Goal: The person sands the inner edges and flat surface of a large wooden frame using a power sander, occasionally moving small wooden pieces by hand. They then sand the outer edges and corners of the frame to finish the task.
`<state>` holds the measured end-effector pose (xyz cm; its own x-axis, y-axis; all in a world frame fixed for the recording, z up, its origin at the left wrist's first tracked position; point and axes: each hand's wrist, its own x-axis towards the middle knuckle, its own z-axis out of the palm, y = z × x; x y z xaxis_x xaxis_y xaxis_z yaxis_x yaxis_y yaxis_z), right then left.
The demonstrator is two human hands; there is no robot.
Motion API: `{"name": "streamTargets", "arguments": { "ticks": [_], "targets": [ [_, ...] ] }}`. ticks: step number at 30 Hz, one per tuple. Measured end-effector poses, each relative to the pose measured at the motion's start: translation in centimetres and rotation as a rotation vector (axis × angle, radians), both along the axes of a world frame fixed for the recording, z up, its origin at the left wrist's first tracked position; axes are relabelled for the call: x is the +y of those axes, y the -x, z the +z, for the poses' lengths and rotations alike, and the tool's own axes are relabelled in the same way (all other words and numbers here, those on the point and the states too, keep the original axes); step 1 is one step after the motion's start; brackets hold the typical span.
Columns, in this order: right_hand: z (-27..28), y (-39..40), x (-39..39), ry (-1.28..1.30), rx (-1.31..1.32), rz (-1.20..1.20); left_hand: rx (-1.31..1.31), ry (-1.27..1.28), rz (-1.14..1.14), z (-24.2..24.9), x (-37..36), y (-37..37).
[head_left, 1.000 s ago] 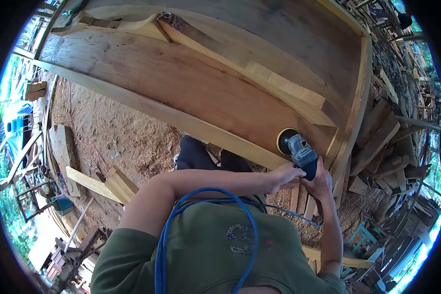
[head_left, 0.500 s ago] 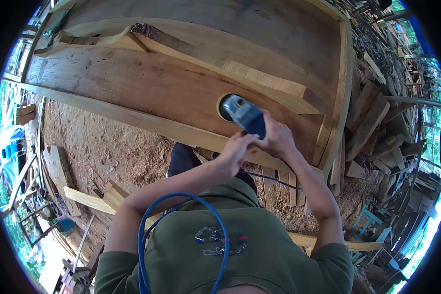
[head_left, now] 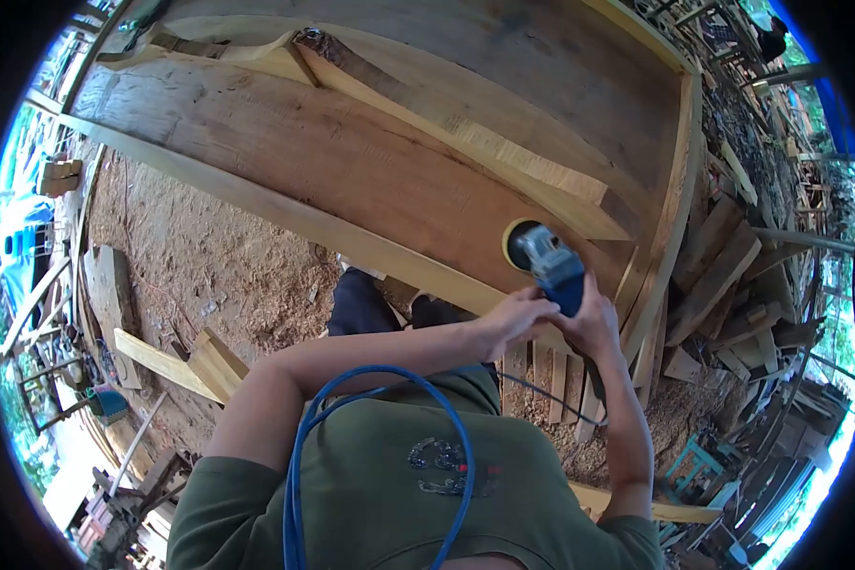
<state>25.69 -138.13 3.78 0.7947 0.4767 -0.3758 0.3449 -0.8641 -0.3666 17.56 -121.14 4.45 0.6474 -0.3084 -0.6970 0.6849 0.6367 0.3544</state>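
An angle grinder [head_left: 553, 266] with a grey head and a dark blue body carries a round yellow-edged disc [head_left: 515, 243]. The disc rests against the wide brown wooden panel [head_left: 351, 180], near its right end. Around the grinder's rear body my right hand [head_left: 591, 321] is closed. My left hand [head_left: 518, 321] is closed against the near left side of the same body, its fingertips partly hidden. A curved wooden piece [head_left: 456, 128] lies along the panel, just beyond the disc.
A raised wooden rail [head_left: 256, 214] edges the panel on my side. Blue cable [head_left: 389, 370] loops over my shirt, and a dark cord [head_left: 551, 394] hangs below the grinder. Scrap boards [head_left: 717, 271] pile up at right. Wood shavings [head_left: 247, 294] cover the ground.
Both hands and the grinder have moved right and toward me across the panel, to nearer its right end. The camera view has shifted slightly too.
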Motion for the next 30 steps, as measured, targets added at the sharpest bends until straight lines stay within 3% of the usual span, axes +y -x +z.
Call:
{"name": "streamTargets", "arguments": {
  "ticks": [2, 6, 14, 23, 30],
  "targets": [
    [0.3, 0.6, -2.7, 0.031, -0.034, -0.038, -0.058, 0.068, -0.159, -0.6, -1.3, 0.1],
    [0.9, 1.8, -5.8, 0.049, -0.004, -0.162, -0.099, 0.073, -0.209, -1.0, -2.3, 0.5],
    [0.1, 1.8, -4.5, -0.037, 0.071, -0.203, -0.073, 0.041, -0.064, -1.6, 1.9, 1.4],
    [-0.2, -0.6, 11.4, -0.078, 0.080, 0.194, -0.037, -0.019, 0.174, -1.3, 9.4, 3.0],
    [-0.4, -0.5, 26.8, -0.129, 0.080, 0.471, -0.003, -0.114, 0.545, -2.1, 17.1, 5.4]
  ]
}}
